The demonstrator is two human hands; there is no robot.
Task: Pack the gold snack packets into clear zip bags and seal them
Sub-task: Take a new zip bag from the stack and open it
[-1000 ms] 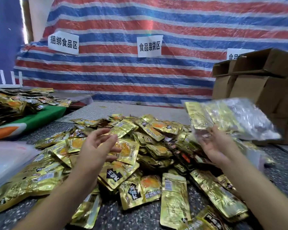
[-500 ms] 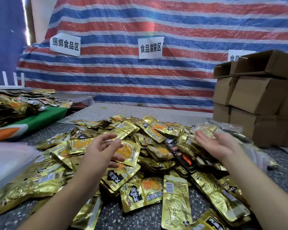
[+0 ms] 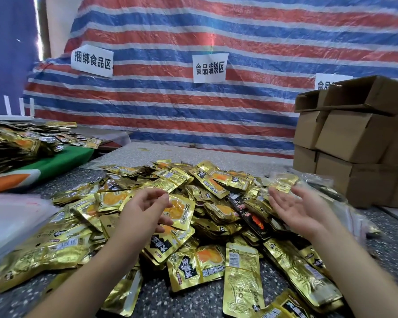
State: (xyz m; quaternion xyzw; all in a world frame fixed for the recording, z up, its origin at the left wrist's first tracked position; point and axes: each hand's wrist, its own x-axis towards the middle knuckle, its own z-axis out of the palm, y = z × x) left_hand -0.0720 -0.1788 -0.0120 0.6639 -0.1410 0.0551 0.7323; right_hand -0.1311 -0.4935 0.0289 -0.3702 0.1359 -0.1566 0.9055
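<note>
Over the bench [image 3: 193,301] | left hand [image 3: 143,212] hovering, fingers [image 3: 156,195] loosely spread — holding nothing | right hand [image 3: 301,212] hovering palm-up, fingers spread | packets [image 3: 216,198] lying heaped beneath | filled bag [image 3: 308,180] lying beyond right hand — near boxes [image 3: 354,138]

A dense heap of gold snack packets [image 3: 207,203] is spread directly beneath and ahead of the fingertips of both hands, leaving open air only above it. Between the left hand [image 3: 143,212] and right hand [image 3: 299,212] an unobstructed gap is seen over the pile. Just beyond the right fingertips a filled clear zip bag [image 3: 308,182] lies; farther right, stacked cardboard boxes [image 3: 359,143] block passage. Bare speckled tabletop [image 3: 193,301] is left below the wrists.
</note>
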